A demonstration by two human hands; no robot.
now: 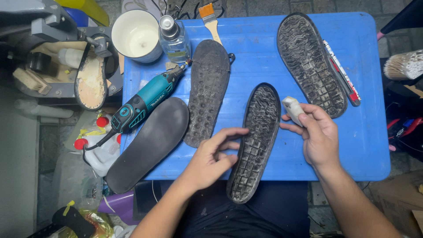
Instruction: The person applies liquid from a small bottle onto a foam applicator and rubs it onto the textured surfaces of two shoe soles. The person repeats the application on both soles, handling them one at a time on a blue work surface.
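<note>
A black rubber shoe sole (255,141) lies tread-up at the near edge of the blue tray table (361,145). My left hand (213,158) rests at its left rim, fingers loosely curled, touching its edge. My right hand (315,134) hovers just right of the sole and pinches a small whitish block (293,110) between thumb and fingers. A second black sole (310,61) lies tread-up at the back right. Two dark insoles lie left of centre, the dimpled insole (207,90) and the smooth insole (147,143).
A teal rotary tool (143,101) lies at the left. Behind it stand a white cup (136,35), a clear bottle (174,39) and a small paintbrush (209,20). A utility knife (343,75) lies beside the far sole. A shoe on a stand (90,79) sits off the table's left.
</note>
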